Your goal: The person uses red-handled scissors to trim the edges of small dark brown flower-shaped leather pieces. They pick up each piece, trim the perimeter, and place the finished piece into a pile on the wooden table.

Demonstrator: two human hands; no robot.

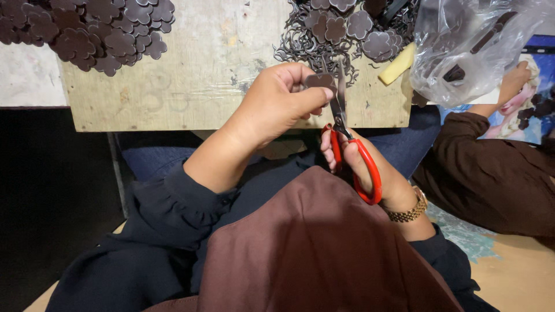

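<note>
Brown cutout [319, 80] pinched above the board edge, scissors [347, 138] biting in

Your left hand [277, 104] closes thumb and fingers on the small brown piece, holding it clear of the wooden board [202, 63] so the blades can reach it; your right hand [370, 167] is wrapped through the red handles, blades upright against the piece. Finished flower shapes [87, 29] sit heaped far left, lacy offcuts [312, 49] just behind the cut, and another person's hand [514, 81] grips a plastic bag [462, 46] on the right

A small dark brown flower-shaped piece [319, 80] sits pinched above the bench edge, with the red-handled scissors [347, 138] upright, blades against its right side.
</note>
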